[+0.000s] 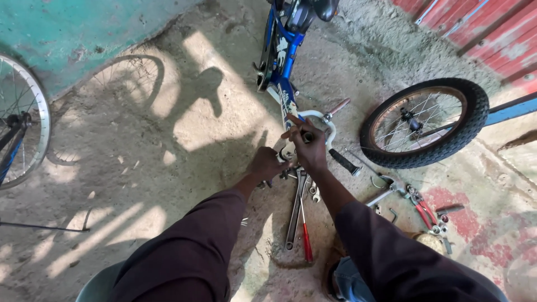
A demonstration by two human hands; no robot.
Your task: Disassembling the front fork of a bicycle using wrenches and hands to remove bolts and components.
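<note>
Both hands work low over a concrete floor, seen from above, at the white handlebar (324,118) of a small blue bicycle frame (283,56) that lies stretched away from the viewer. Left hand (265,164) is curled into a loose fist, resting against the bar's near end just beside the stem — what it grips, if anything, is hidden under the knuckles. Right hand (307,146) sits a little higher, fingers closed around a small dark cylindrical part at the centre of the bar, with the forefinger pointing outward. Dark long sleeves cover both arms. Directly below the hands lie a long metal wrench (295,215) and a red-handled screwdriver (306,237), side by side. To the right, red-handled pliers (420,202) lie among small scattered tools. A loose knobby-tyred wheel (425,123) rests well right of the handlebar, and another spoked wheel (22,120) shows at the left edge.
</note>
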